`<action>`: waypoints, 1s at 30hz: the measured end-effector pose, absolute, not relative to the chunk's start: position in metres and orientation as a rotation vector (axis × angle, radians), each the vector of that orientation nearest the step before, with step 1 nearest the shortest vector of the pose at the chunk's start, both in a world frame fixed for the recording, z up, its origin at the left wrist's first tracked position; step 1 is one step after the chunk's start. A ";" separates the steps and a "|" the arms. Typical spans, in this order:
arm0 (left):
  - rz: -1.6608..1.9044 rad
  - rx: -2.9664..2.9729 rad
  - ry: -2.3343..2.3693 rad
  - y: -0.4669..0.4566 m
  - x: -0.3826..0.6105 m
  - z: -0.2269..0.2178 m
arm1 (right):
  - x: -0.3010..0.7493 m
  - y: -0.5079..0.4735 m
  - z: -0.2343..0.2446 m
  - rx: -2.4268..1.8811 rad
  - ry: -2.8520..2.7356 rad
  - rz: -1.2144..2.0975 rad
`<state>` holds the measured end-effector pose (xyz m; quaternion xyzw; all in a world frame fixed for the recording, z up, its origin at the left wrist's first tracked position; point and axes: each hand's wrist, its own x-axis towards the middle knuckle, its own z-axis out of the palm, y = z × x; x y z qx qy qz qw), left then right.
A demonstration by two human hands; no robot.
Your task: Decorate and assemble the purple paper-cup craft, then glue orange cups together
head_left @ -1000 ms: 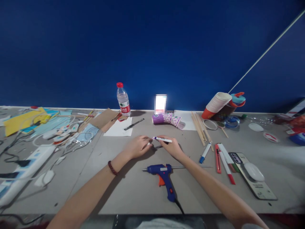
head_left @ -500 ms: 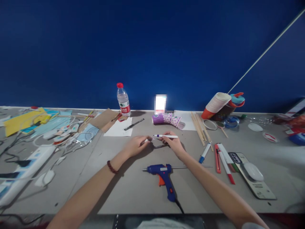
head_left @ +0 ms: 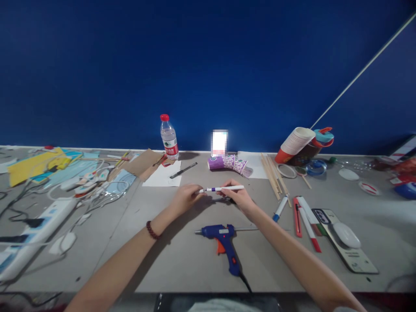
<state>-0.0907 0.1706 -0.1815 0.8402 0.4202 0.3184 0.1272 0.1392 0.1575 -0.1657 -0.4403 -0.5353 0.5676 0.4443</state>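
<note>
Nearest me on the counter (head_left: 169,268), a blue glue gun (head_left: 225,240) lies on its side, its cord (head_left: 246,284) running off the near edge. Its red dot looks like a lit indicator; if the nozzle is hot, a dropped left wrist could get burned. The right forearm crosses the rod behind it, so a careless sweep could drag the gun along. The pale label on it is too small to read, as are the lines on the phone (head_left: 355,260) to the right.

Just beyond, the right hand (head_left: 238,197) has a pinching grip on a white marker (head_left: 232,188) with a purple band, held level above the counter. The left hand (head_left: 185,200) pinches a small white piece (head_left: 201,191) just off its end; I can't tell whether they touch. Poor alignment there could ink the fingertips.

Farther back lies a purple, scale-patterned tube (head_left: 221,163); the bottle (head_left: 169,141) carries a red-and-white label with characters I can't make out.
</note>
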 end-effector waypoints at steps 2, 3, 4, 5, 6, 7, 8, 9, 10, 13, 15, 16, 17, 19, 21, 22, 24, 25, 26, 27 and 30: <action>0.931 2.475 1.208 0.170 -0.091 -0.183 | 0.139 0.158 -0.167 -1.089 -1.325 1.428; 0.928 2.500 1.201 0.170 -0.090 -0.184 | 0.138 0.158 -0.169 -1.088 -1.328 1.440; 0.922 2.531 1.193 0.170 -0.090 -0.185 | 0.138 0.157 -0.170 -1.090 -1.337 1.448; 0.911 2.567 1.185 0.170 -0.090 -0.185 | 0.137 0.157 -0.171 -1.092 -1.348 1.456; 0.894 2.606 1.174 0.169 -0.089 -0.185 | 0.136 0.156 -0.172 -1.097 -1.360 1.465; 0.872 2.643 1.159 0.169 -0.089 -0.186 | 0.135 0.155 -0.173 -1.103 -1.370 1.476; 0.849 2.677 1.144 0.168 -0.088 -0.186 | 0.134 0.153 -0.173 -1.110 -1.375 1.489; 0.827 2.707 1.130 0.167 -0.088 -0.185 | 0.133 0.152 -0.172 -1.114 -1.379 1.500; 0.810 2.734 1.120 0.166 -0.088 -0.185 | 0.132 0.150 -0.172 -1.119 -1.386 1.505; 0.800 2.810 1.118 0.163 -0.087 -0.181 | 0.129 0.146 -0.168 -1.106 -1.421 1.465; 0.811 2.874 1.113 0.161 -0.087 -0.177 | 0.127 0.144 -0.167 -1.063 -1.439 1.434; 0.819 2.909 1.110 0.160 -0.087 -0.175 | 0.126 0.143 -0.167 -1.039 -1.439 1.429; 0.823 2.944 1.107 0.159 -0.087 -0.173 | 0.126 0.143 -0.167 -1.019 -1.436 1.427; 0.824 3.003 1.111 0.157 -0.087 -0.170 | 0.125 0.143 -0.170 -1.004 -1.431 1.429; 0.807 3.042 1.122 0.156 -0.086 -0.168 | 0.124 0.143 -0.173 -1.000 -1.427 1.433; 0.794 3.051 1.129 0.156 -0.086 -0.169 | 0.124 0.143 -0.174 -0.999 -1.426 1.437; 0.775 3.052 1.140 0.155 -0.085 -0.170 | 0.124 0.143 -0.175 -0.991 -1.420 1.447; 0.772 3.049 1.142 0.154 -0.085 -0.171 | 0.124 0.143 -0.175 -0.983 -1.416 1.452; 0.772 3.045 1.141 0.153 -0.085 -0.171 | 0.124 0.142 -0.174 -0.973 -1.414 1.455; 0.775 3.040 1.139 0.152 -0.084 -0.172 | 0.124 0.142 -0.173 -0.961 -1.413 1.455; 0.799 3.039 1.146 0.148 -0.083 -0.172 | 0.125 0.139 -0.169 -0.933 -1.422 1.459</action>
